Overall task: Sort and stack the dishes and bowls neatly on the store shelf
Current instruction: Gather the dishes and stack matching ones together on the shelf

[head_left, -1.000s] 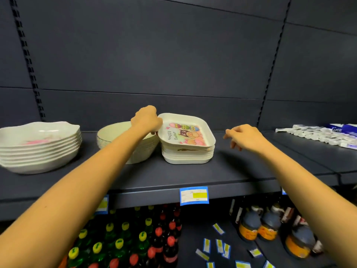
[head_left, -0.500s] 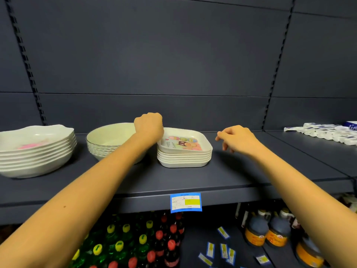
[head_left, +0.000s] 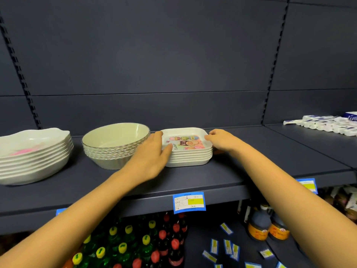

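far left of the frame, a stack of white wavy-edged dishes [head_left: 34,157] sits on the dark shelf [head_left: 241,171], a pink print showing in the top one. just right of it, still left of centre, a nested stack of cream round bowls [head_left: 114,146] stands upright, its ridged outer rims showing down the side. now the left hand [head_left: 152,153] comes in between those bowls and the middle stack, palm against the left side of the square dishes [head_left: 188,151], thumb laid over the near left rim, fingers flat and spread; the grip is wide, pressing rather than closing. dead centre, the square dishes sit stacked and level, a cartoon print with lettering in the top one. on its right edge the right hand [head_left: 220,140] rests with curled fingertips on the rim, the grip narrow; whether it pinches the rim or only touches it, i cannot tell. lower centre, a blue and yellow price tag [head_left: 189,202] hangs on the shelf lip, with bottles [head_left: 146,242] below it wearing yellow and red caps. upper right, white packets [head_left: 324,124] lie in a row on the next shelf section, well apart from the dishes.
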Demonstrator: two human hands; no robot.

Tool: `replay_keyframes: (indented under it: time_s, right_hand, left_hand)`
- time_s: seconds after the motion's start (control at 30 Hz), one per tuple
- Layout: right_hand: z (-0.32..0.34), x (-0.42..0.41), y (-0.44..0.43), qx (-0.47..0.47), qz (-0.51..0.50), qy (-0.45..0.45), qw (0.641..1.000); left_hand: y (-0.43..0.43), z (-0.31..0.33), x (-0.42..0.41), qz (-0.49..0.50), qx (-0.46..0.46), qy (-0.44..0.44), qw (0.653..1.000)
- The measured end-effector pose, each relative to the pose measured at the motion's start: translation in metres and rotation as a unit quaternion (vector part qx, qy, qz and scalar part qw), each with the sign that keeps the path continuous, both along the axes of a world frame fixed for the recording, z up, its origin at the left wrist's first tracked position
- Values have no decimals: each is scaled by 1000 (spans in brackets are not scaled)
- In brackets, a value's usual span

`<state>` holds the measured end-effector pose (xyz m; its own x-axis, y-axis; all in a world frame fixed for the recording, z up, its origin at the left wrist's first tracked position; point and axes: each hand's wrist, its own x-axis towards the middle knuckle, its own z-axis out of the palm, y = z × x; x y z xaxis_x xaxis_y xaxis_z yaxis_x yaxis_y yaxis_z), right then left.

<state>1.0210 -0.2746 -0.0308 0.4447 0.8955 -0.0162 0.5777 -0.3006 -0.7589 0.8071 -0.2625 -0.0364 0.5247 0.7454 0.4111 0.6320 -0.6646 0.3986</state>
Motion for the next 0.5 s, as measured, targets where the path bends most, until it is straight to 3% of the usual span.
replay_keyframes:
  time_s: [0.17,0.33,0.4,0.5]
  right_hand:
    - [-6,-2,-1,-8,24,139,990]
    - [-14,1,-1,17,24,155,988]
    - [-16,8,-4,29,20,155,987]
    - [-16,28,-12,41,10,143,989]
  left_hand:
    - [11,-6,11,12,-204,-97,974]
    - [19,-12,26,23,-362,-299,883]
    - [19,-8,30,35,-387,-305,869]
    - [14,-8,48,45,-387,-278,878]
